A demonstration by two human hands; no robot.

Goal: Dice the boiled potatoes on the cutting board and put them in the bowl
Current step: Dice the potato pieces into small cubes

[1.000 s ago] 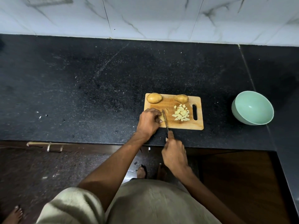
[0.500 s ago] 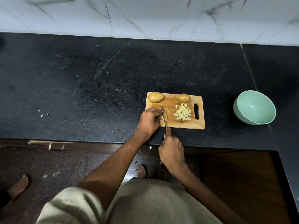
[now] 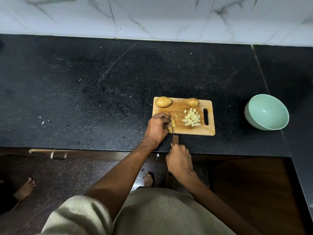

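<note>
Head camera looks steeply down at countertop (image 3: pixel 101 92).

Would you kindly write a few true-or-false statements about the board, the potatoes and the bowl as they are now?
1. Two whole potatoes lie at the cutting board's far edge. True.
2. The green bowl holds diced potato. False: it is empty; the diced pile is on the board.
3. The right hand holds the knife. True.
4. The left hand rests on the counter. False: it steadies a potato piece on the board.

Black granite counter (image 3: pixel 101 85), marble wall (image 3: pixel 152 16)
</note>
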